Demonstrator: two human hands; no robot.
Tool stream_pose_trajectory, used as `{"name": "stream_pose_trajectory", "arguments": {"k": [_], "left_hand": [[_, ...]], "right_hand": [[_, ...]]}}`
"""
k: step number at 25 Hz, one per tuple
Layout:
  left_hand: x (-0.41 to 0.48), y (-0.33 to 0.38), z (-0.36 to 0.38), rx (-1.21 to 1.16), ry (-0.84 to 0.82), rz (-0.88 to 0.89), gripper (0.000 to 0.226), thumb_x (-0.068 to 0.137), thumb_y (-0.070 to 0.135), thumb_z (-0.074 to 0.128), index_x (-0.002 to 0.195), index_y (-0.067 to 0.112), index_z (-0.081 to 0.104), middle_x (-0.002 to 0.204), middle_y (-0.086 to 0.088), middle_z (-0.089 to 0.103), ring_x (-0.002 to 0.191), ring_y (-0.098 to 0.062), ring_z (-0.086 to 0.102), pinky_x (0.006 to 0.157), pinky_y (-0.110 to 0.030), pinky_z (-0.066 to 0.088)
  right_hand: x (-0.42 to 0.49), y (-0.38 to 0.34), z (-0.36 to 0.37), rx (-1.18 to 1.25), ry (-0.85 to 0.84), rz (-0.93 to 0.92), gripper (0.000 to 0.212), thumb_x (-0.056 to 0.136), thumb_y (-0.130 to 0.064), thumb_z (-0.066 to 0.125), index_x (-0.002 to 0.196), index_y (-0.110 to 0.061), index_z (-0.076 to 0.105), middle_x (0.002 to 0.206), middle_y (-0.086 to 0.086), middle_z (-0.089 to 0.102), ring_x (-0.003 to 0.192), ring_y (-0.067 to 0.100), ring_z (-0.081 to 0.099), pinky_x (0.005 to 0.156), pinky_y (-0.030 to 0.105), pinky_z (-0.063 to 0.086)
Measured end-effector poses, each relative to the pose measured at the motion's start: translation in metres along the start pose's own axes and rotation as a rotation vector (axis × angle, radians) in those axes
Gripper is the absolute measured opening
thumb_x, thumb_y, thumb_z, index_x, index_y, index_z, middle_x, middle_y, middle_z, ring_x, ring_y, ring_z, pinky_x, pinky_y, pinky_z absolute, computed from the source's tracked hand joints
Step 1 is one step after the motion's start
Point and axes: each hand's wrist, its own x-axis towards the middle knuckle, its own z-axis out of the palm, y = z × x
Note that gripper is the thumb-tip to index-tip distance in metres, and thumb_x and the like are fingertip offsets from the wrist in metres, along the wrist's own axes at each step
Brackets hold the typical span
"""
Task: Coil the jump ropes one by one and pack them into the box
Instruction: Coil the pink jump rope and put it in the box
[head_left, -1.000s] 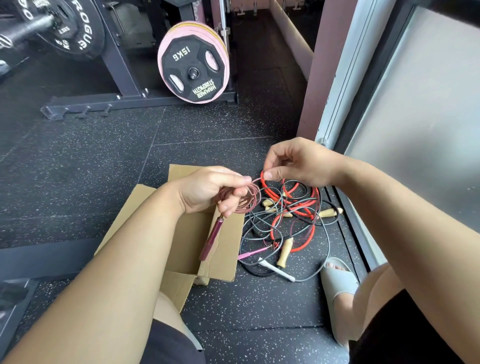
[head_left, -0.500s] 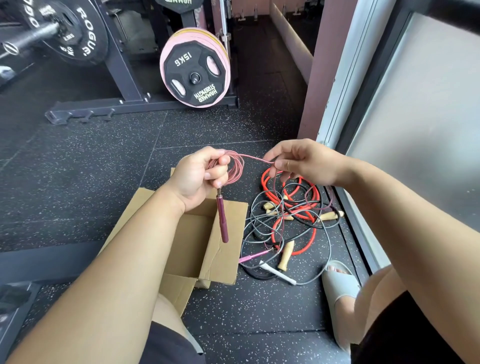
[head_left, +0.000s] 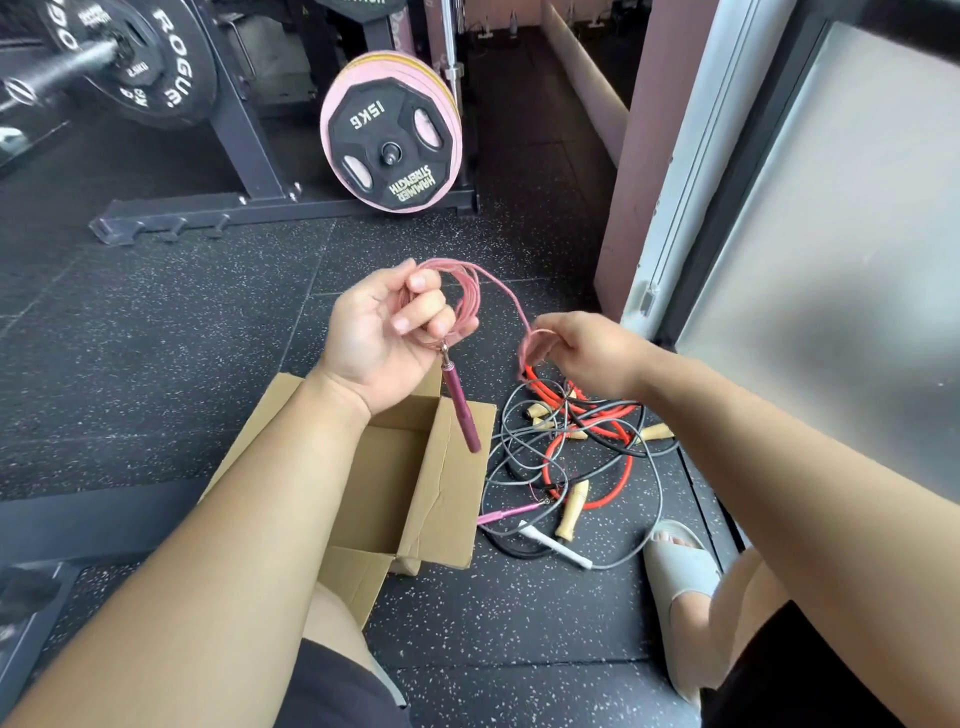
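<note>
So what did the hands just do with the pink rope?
The left hand lifted the pink rope coil up from the box; the right hand pulled away, drawing out a loop. Both keep hold. The floor pile stayed put.

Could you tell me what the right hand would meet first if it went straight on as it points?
The right hand would probably meet the pink rope coil held by the left hand; depth unclear.

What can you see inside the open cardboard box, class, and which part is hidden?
The cardboard box shows only bare brown walls and floor; no rope lies in the visible part. The left forearm covers its left side, so that part cannot be checked.
</note>
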Motion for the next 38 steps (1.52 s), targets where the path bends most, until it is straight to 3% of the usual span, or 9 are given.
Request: {"name": "stream_pose_trajectory", "arguments": {"k": [4,7,11,15,18,23,31,33,38], "left_hand": [[0.001,0.004,-0.004,-0.011,0.097,0.121,0.032,0.104,0.03,0.03,0.079,0.022,0.049,0.058,0.009,0.057,0.07,-0.014,0.065,0.095,-0.042,0.04],[0.002,0.006,-0.006,-0.04,0.159,0.173,0.033,0.105,0.029,0.029,0.082,0.024,0.053,0.077,0.009,0.073,0.087,-0.014,0.071,0.092,-0.04,0.037],[0.002,0.01,-0.009,0.014,0.213,0.196,0.032,0.106,0.029,0.028,0.085,0.025,0.052,0.095,0.007,0.077,0.098,-0.013,0.071,0.089,-0.035,0.039],[0.004,0.006,-0.009,0.141,0.256,0.204,0.031,0.107,0.029,0.026,0.087,0.024,0.05,0.102,0.003,0.077,0.102,-0.015,0.071,0.083,-0.034,0.04],[0.007,0.001,-0.01,0.226,0.286,0.248,0.03,0.107,0.027,0.026,0.088,0.023,0.049,0.106,-0.002,0.076,0.111,-0.02,0.068,0.086,-0.034,0.039],[0.009,-0.006,-0.01,0.306,0.295,0.321,0.029,0.107,0.022,0.029,0.088,0.02,0.051,0.114,-0.015,0.072,0.113,-0.027,0.067,0.086,-0.028,0.044],[0.01,-0.018,-0.005,0.322,0.308,0.317,0.023,0.107,0.019,0.032,0.09,0.021,0.047,0.117,-0.013,0.071,0.116,-0.024,0.066,0.094,-0.029,0.041],[0.012,-0.026,-0.008,0.476,0.32,0.308,0.017,0.108,0.021,0.034,0.097,0.019,0.047,0.12,-0.01,0.071,0.12,-0.021,0.063,0.105,-0.033,0.038],[0.006,-0.036,-0.011,1.661,0.24,0.271,0.027,0.104,0.031,0.031,0.099,0.014,0.052,0.092,0.012,0.071,0.095,-0.016,0.057,0.113,-0.037,0.022]], "right_hand": [[0.001,-0.003,0.024,0.322,-0.075,0.028,0.044,0.096,0.006,0.034,0.13,-0.018,0.046,0.099,0.005,0.072,0.078,0.026,0.075,0.077,0.039,0.056],[-0.001,-0.016,0.039,0.474,-0.003,-0.058,0.022,0.106,-0.006,0.04,0.125,-0.018,0.042,0.083,0.003,0.067,0.057,0.026,0.068,0.061,0.041,0.053],[0.004,-0.023,0.035,0.539,0.152,-0.03,0.021,0.109,-0.022,0.041,0.12,-0.011,0.054,0.068,0.005,0.056,0.039,0.014,0.045,0.039,0.024,0.038],[-0.002,-0.019,0.024,0.406,0.096,-0.147,0.043,0.095,-0.05,0.058,0.13,-0.025,0.055,0.069,-0.007,0.051,0.056,0.006,0.045,0.054,0.025,0.038],[-0.004,-0.021,0.026,0.169,0.023,-0.155,0.04,0.101,-0.042,0.055,0.139,-0.031,0.054,0.07,-0.02,0.058,0.062,-0.004,0.051,0.065,0.014,0.039],[-0.009,-0.027,0.03,0.186,-0.08,-0.034,0.037,0.108,-0.04,0.035,0.139,-0.035,0.055,0.095,0.006,0.07,0.049,0.004,0.055,0.05,0.011,0.042],[-0.008,-0.026,0.034,0.092,-0.269,0.06,0.032,0.107,-0.04,0.037,0.13,-0.033,0.059,0.081,-0.008,0.07,0.058,0.025,0.058,0.051,0.022,0.05],[-0.011,-0.037,0.039,0.091,-0.319,0.002,0.032,0.107,-0.036,0.04,0.128,-0.024,0.062,0.08,-0.003,0.071,0.06,0.022,0.056,0.048,0.024,0.05],[-0.014,-0.046,0.018,0.112,-0.267,-0.09,0.023,0.104,-0.015,0.049,0.112,-0.013,0.07,0.078,0.004,0.075,0.047,0.014,0.057,0.044,0.019,0.045]]}}
